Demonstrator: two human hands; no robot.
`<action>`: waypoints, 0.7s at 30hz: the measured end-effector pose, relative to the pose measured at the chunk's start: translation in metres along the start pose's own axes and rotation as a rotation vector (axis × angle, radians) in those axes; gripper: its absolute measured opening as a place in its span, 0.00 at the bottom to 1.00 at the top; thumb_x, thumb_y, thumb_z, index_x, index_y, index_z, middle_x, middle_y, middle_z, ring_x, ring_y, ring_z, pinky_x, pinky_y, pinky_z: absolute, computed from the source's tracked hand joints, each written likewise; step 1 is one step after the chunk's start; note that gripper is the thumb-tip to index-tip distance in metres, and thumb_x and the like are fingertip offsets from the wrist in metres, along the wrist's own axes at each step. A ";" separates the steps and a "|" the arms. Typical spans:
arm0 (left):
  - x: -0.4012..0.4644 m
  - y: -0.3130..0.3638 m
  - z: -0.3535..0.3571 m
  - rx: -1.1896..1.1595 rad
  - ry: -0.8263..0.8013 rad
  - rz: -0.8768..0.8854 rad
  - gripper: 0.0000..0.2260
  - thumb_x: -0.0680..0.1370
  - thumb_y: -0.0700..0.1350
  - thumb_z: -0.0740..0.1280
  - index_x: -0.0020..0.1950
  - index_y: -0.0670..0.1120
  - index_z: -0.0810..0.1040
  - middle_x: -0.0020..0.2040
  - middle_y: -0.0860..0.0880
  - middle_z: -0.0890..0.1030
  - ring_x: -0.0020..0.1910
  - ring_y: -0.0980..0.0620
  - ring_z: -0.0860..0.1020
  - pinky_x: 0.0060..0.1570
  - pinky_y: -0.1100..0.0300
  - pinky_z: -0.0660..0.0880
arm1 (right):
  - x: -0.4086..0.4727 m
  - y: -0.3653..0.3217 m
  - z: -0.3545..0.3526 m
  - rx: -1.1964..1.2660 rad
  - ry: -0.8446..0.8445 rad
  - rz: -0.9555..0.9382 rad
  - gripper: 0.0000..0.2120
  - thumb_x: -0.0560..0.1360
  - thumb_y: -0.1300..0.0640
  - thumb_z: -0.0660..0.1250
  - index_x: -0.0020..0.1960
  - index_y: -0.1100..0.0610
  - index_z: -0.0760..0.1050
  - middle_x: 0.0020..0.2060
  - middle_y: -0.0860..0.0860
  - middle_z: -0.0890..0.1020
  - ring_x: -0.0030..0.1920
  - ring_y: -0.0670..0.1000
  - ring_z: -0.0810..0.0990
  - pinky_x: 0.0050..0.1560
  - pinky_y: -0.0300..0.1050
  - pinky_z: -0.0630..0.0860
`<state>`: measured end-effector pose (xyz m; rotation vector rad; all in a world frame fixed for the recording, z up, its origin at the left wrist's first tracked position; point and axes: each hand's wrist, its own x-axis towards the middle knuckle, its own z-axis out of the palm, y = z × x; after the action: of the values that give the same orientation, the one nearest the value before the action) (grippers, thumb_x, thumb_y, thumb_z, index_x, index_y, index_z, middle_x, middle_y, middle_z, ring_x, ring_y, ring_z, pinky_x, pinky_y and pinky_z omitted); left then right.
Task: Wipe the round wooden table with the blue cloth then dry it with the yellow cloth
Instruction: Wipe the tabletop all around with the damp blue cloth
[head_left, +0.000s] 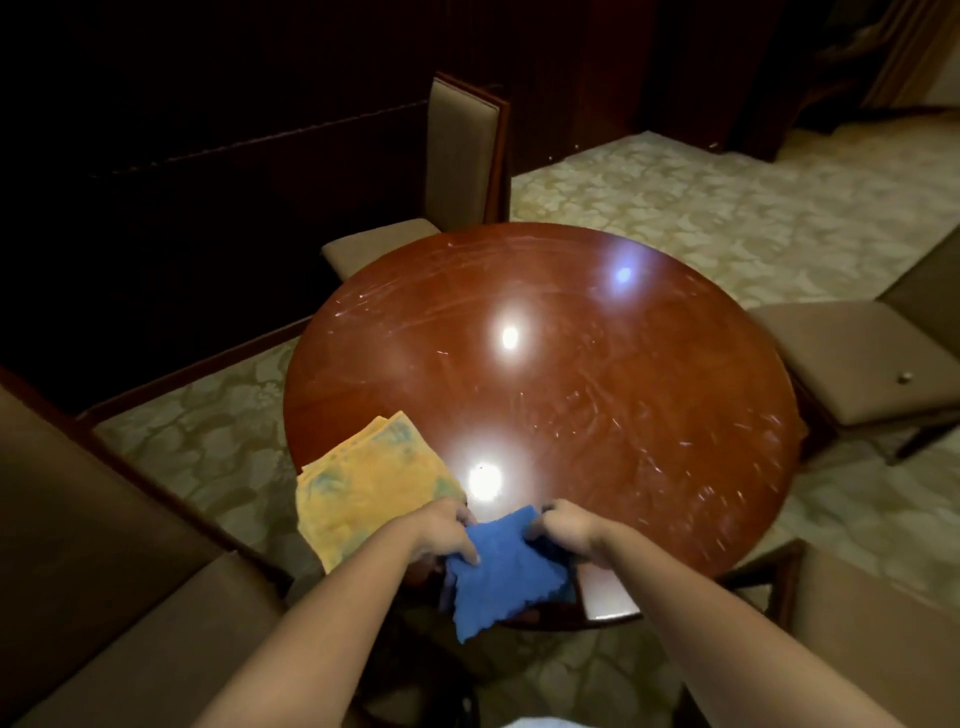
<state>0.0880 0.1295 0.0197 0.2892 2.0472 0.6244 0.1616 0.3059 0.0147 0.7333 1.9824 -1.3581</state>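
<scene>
Left hand (448, 531) and right hand (563, 526) each pinch an upper corner of the blue cloth (501, 571) at the counter's near edge.

The cloth hangs between them, its lower part drooping past the near edge of the counter (597, 364), so the whole streaked top lies ahead of both hands. The yellow cloth (369, 488) rests folded on the near-left edge, just beside the left hand, which looks best placed to reach it later.
</scene>
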 end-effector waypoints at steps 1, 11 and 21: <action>-0.001 0.000 0.003 0.033 -0.060 -0.036 0.10 0.72 0.36 0.72 0.45 0.44 0.72 0.40 0.47 0.74 0.34 0.52 0.73 0.22 0.66 0.68 | -0.003 0.003 0.000 -0.012 -0.049 0.016 0.03 0.75 0.62 0.65 0.45 0.59 0.71 0.36 0.54 0.73 0.33 0.52 0.73 0.28 0.39 0.69; 0.006 -0.005 0.034 0.333 0.489 0.096 0.09 0.72 0.37 0.61 0.46 0.51 0.74 0.49 0.51 0.78 0.48 0.48 0.77 0.39 0.61 0.66 | 0.010 0.024 0.012 -0.420 0.313 -0.140 0.08 0.74 0.55 0.67 0.50 0.56 0.71 0.49 0.54 0.79 0.49 0.55 0.78 0.46 0.46 0.74; 0.013 -0.028 0.052 0.835 0.420 0.440 0.24 0.76 0.48 0.68 0.71 0.42 0.69 0.70 0.48 0.71 0.69 0.51 0.69 0.66 0.62 0.65 | 0.024 0.037 0.028 -0.912 0.320 -0.548 0.28 0.80 0.49 0.53 0.78 0.56 0.54 0.76 0.54 0.57 0.75 0.55 0.56 0.72 0.49 0.57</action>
<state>0.1264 0.1280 -0.0269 1.1999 2.5933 0.0321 0.1780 0.2940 -0.0329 -0.0436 2.8367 -0.4356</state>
